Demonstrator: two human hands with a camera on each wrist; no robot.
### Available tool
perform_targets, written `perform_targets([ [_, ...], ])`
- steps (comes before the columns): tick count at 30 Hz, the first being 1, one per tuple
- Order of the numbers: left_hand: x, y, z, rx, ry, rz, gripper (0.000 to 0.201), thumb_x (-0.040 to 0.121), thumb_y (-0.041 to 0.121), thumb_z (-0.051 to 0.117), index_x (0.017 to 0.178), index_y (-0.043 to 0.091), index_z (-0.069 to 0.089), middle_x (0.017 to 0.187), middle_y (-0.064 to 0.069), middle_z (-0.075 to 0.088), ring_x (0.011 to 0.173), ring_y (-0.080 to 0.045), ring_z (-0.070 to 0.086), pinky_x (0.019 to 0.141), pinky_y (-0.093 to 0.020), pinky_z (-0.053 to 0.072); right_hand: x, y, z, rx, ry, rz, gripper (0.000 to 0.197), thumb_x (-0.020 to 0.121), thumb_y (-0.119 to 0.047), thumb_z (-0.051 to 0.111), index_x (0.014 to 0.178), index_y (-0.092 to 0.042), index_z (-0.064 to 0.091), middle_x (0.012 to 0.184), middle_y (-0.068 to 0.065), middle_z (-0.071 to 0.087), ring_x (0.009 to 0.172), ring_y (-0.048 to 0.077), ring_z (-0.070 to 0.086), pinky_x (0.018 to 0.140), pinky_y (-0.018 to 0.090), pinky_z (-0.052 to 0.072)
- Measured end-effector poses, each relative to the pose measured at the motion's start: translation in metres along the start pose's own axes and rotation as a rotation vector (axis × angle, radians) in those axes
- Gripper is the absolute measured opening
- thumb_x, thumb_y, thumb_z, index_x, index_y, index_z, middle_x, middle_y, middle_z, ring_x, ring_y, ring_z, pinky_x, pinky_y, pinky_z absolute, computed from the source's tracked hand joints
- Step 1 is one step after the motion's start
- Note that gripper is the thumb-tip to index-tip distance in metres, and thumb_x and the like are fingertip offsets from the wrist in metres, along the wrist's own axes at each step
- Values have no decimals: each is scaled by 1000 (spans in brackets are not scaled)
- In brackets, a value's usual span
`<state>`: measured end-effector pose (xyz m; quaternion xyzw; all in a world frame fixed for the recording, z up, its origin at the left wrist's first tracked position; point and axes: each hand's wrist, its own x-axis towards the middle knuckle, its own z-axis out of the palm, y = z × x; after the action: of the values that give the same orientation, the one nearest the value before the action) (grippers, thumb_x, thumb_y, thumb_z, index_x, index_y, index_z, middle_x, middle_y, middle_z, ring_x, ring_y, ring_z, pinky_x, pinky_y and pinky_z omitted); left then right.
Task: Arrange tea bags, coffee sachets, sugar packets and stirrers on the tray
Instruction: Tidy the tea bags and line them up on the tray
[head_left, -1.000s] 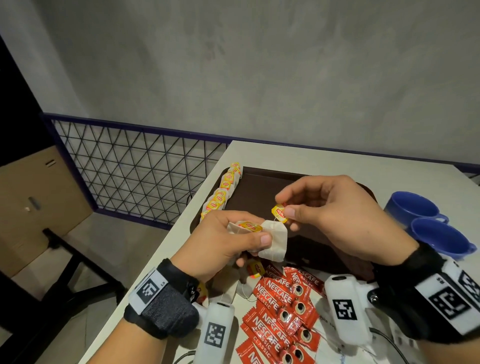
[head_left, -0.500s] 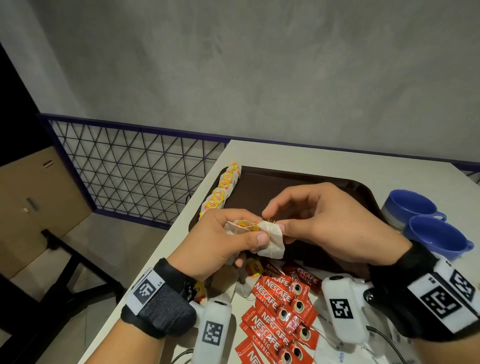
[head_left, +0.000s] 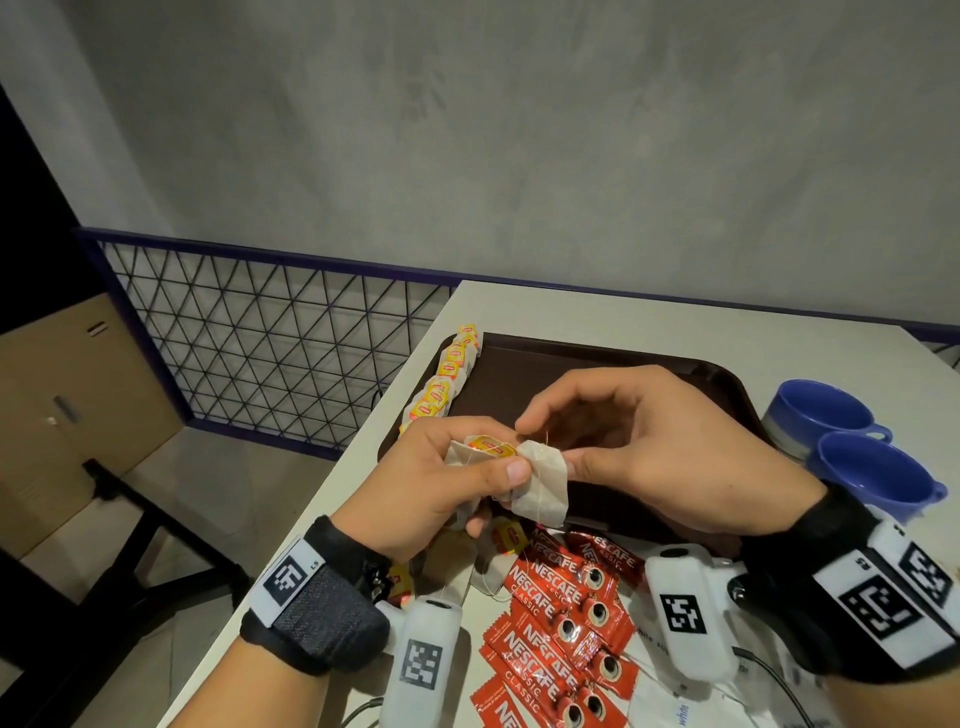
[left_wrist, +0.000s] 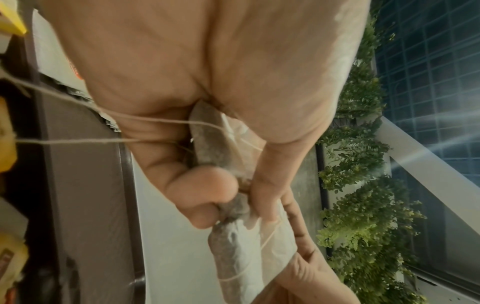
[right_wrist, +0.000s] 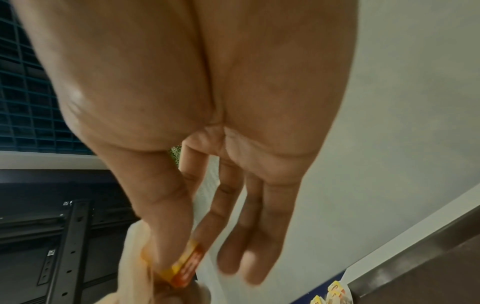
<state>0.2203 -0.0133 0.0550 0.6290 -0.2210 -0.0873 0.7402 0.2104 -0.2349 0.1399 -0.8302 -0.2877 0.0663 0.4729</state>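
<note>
Left hand (head_left: 436, 486) grips a couple of tea bags (head_left: 540, 486) over the tray (head_left: 545, 374), thumb on top. Right hand (head_left: 660, 447) pinches at them from the other side; coffee sachets (head_left: 561, 618) lie just below both hands.

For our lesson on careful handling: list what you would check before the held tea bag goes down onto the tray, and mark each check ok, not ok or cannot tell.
1. Left hand grips the tea bag: ok.
2. Right hand pinches at its tag or string: ok.
3. String free of tangles: cannot tell; two strands trail from the hand.
4. Bare space on the tray beside the row of tea bags: ok.
5. Coffee sachets on the tray: not ok; they lie on the table.
6. Stirrers at hand: cannot tell.
</note>
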Motion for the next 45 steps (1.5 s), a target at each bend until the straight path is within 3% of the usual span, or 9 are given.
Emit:
perform_targets([
  [3,0,0,0,-9,8,10,14,85,23,77,96,15,79,83,-17,70,61,-23,54,45,-24,43,0,0,-2,-58,46,-28,30,88,-2,78,103,-28,77,103,-15,76,101,4,72,92,21,55],
  [8,0,0,0,-51,2,7,12,81,22,78,91,16,80,79,-15,69,59,-21,53,43,-23,43,0,1,-2,-7,58,-50,30,89,4,74,103,-22,77,100,-7,77,97,9,73,91,24,57],
  [13,0,0,-1,-38,-30,23,20,78,30,87,88,16,77,83,-21,65,60,-19,55,43,-22,44,-1,2,0,72,9,-85,28,88,7,75,105,-16,77,98,4,76,94,20,73,92,40,60],
  [16,0,0,-1,-54,-16,30,10,80,19,80,88,13,75,80,-21,61,58,-17,55,42,-22,44,-2,1,1,92,-16,-86,31,89,7,75,108,-17,78,100,8,75,97,28,72,92,48,58],
  [25,-1,2,1,-36,-52,14,7,82,16,76,89,18,74,75,-10,67,54,-13,55,42,-21,44,1,1,3,-35,-23,-75,27,82,-9,85,99,-30,82,101,-5,71,95,19,71,90,46,57],
  [31,1,1,-1,47,24,25,20,83,22,79,100,13,76,88,-15,70,77,-30,61,68,-36,52,2,3,0,-89,5,-62,17,77,-15,89,85,-28,81,100,-6,72,95,18,70,88,46,58],
  [36,5,-2,1,-77,147,-32,21,90,15,78,104,2,72,82,-19,66,52,-16,56,47,-25,45,2,7,-4,-14,79,17,10,82,-12,84,89,-17,78,89,-2,78,84,18,75,85,39,61],
  [40,8,-1,3,-156,245,-42,27,84,20,72,101,-1,72,90,-21,66,65,-19,58,45,-20,44,4,10,-5,102,153,101,15,84,-4,80,96,-11,76,86,11,76,83,35,74,76,40,64],
  [45,6,-1,5,-128,210,-70,34,85,29,73,101,0,70,78,-11,66,66,-18,57,45,-19,41,7,14,-3,152,154,164,22,84,1,78,101,-9,69,83,15,73,79,35,76,73,45,66],
])
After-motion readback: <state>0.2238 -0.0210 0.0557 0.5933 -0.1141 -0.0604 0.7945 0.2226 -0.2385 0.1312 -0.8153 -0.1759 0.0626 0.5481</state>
